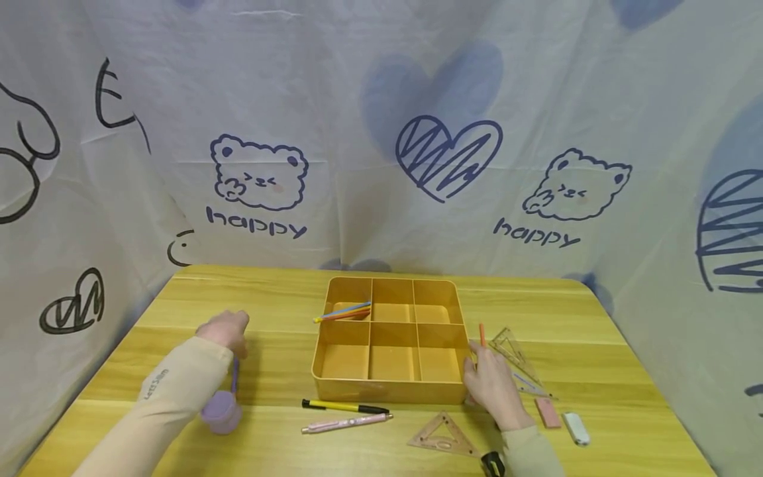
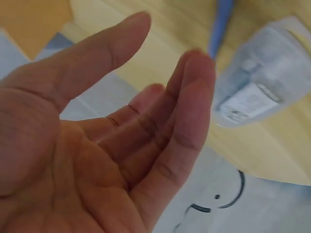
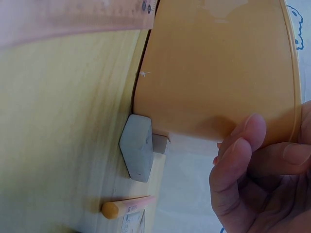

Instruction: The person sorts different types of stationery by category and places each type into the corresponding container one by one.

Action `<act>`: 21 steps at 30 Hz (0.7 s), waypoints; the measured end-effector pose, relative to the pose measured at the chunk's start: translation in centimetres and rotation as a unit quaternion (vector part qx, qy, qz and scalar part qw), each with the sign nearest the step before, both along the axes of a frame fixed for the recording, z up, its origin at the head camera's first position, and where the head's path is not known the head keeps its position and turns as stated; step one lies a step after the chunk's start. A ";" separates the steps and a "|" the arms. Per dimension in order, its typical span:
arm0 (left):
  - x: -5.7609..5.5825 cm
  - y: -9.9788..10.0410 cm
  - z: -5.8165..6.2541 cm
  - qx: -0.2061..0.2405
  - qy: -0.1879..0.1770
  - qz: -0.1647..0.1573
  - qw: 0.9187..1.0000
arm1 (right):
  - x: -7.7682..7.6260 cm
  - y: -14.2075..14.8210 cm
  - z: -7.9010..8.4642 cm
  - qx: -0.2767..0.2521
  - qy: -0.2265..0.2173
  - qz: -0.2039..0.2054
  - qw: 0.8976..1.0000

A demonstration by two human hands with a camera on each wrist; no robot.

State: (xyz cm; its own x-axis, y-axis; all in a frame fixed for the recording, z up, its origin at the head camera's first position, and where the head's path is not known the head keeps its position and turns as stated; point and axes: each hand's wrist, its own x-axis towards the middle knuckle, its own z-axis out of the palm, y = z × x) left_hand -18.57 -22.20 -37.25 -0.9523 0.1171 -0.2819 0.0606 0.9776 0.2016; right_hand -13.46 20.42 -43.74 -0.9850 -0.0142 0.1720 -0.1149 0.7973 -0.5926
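Note:
My left hand (image 1: 226,331) is over the left of the table, palm bare and fingers loosely bent in the left wrist view. Below it are a purple stick (image 1: 235,376) and a small purple container (image 1: 220,412), which looks translucent and labelled in the left wrist view. At the right wall of the yellow six-compartment box (image 1: 390,389) is my right hand (image 1: 493,383). Its fingers (image 3: 237,153) are bent close by the box's corner, and an orange stick (image 1: 481,334) shows beyond them. I cannot tell whether they grip anything.
Coloured sticks (image 1: 346,313) lean in the back-left compartment. In front lie a yellow-black pen (image 1: 346,406), a pink pen (image 1: 347,424) and a triangle ruler (image 1: 424,438). To the right are another triangle ruler (image 1: 527,372), a pink eraser (image 1: 547,412) and a white eraser (image 1: 576,428).

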 end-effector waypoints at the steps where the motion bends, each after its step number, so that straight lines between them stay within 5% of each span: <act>1: 0.0 -0.1 -0.1 -0.003 -0.007 0.006 1.000 | 0.0 0.0 0.0 0.000 0.000 0.000 1.000; 10: -0.2 -0.7 -0.9 -0.011 -0.024 0.035 0.999 | 0.1 0.0 0.1 -0.003 -0.003 0.004 1.000; 21: -0.3 -1.1 -1.6 -0.010 -0.060 0.027 0.998 | 0.0 -0.1 -0.1 -0.003 -0.005 -0.001 1.000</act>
State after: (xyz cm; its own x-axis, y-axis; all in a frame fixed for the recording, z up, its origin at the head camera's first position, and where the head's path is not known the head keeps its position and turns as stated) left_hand -18.82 -23.25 -38.80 -0.9165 0.0597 -0.3955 -0.0155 0.9828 0.1842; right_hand -13.42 20.37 -43.80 -0.9868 -0.0121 0.1617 -0.1078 0.7943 -0.5979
